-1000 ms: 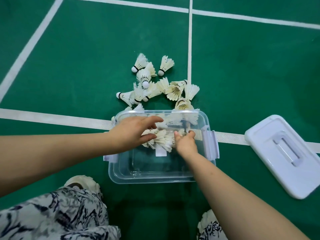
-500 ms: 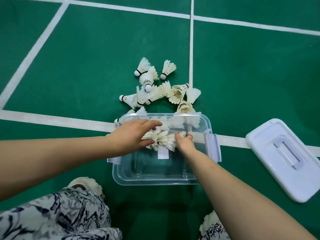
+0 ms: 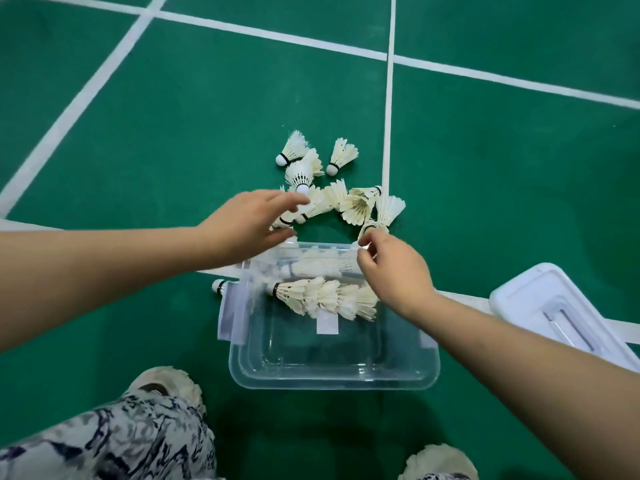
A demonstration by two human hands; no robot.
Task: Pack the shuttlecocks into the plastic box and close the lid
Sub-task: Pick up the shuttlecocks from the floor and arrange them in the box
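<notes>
Green court floor (image 3: 173,133), clear plastic box (image 3: 332,381) at centre.
My left hand (image 3: 247,226) open over loose shuttlecocks (image 3: 355,206); right hand (image 3: 394,273) curled, grip unclear.

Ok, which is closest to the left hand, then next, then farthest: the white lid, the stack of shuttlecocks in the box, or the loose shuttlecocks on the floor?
1. Loose shuttlecocks, right by the left hand, beyond the box.
2. Stack of shuttlecocks, inside the plastic box.
3. White lid, on the floor far right.
</notes>
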